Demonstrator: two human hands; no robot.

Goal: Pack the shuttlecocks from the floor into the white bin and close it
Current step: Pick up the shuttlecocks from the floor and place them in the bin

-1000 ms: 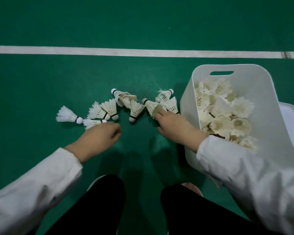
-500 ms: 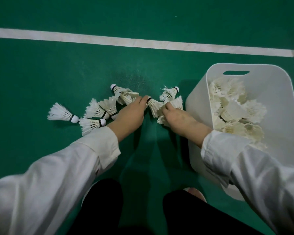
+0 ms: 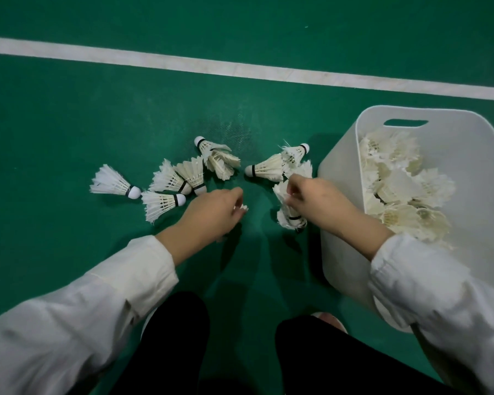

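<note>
Head view: feathered shuttlecocks (image 3: 166, 182) fanned on green floor (image 3: 69, 109), smooth white bin (image 3: 340, 181) open just right.
Left hand (image 3: 211, 213), right hand (image 3: 318, 201) apart, each clamped on shuttlecocks; open floor up to painted line (image 3: 240, 68).

Floor (image 3: 69, 124): uniform dark green, crossed at the far side by one white line (image 3: 183, 62). Shuttlecocks (image 3: 166, 203) on it: white feathers, white cork, black band at the neck. Bin (image 3: 340, 181): plain white. Binned shuttlecocks (image 3: 397, 189): creamier, off-white. Sleeves (image 3: 97, 303): white, unpatterned. Trousers (image 3: 177, 337): black.
</note>
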